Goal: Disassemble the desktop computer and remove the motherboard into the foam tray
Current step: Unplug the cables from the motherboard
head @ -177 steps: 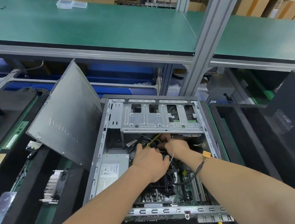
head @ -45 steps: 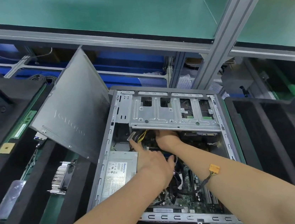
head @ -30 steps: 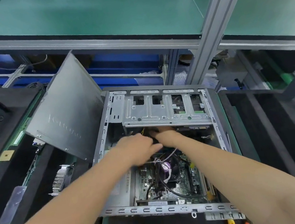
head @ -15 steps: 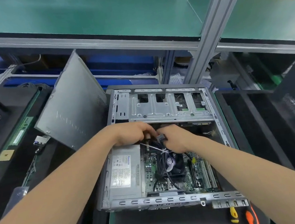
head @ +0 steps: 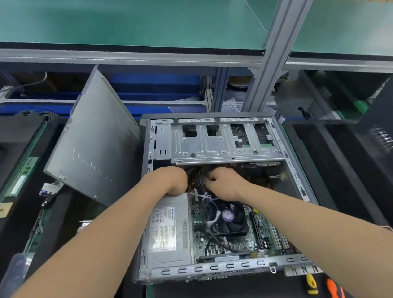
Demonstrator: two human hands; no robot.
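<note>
Hands: both reach into the open computer case [head: 205,269], meeting at its 12 o'clock half just below the drive cage [head: 215,146].
Left hand [head: 169,180]: bent down at the wrist at the 12 o'clock end of the power supply [head: 167,229]. Its fingers drop out of sight behind that edge, so I cannot tell whether they grip anything.
Right hand [head: 223,182]: fingers curled tight round dark cables [head: 200,181]. The shadow under the cage hides which cable it is.
Motherboard [head: 201,237]: flat on the case floor, with the power supply touching it at 9 o'clock. Its 12 o'clock end is covered by the hands and the cage, and the right forearm crosses its 3 o'clock corner.
Fan [head: 226,219]: black, seated on the board with a wire looped over it.
Foam tray [head: 324,153]: black, at 3 o'clock of the case and apart from the board. A dark panel [head: 392,139] partly covers it, and the picture's edge cuts it off.
Side panel [head: 96,148]: grey, leaning at 10 o'clock of the case. Its raised lettering is too faint to read.
Tool handles: yellow handle [head: 311,283] and orange handle [head: 334,293] at 5 o'clock, the orange cut off by the bottom edge.
</note>
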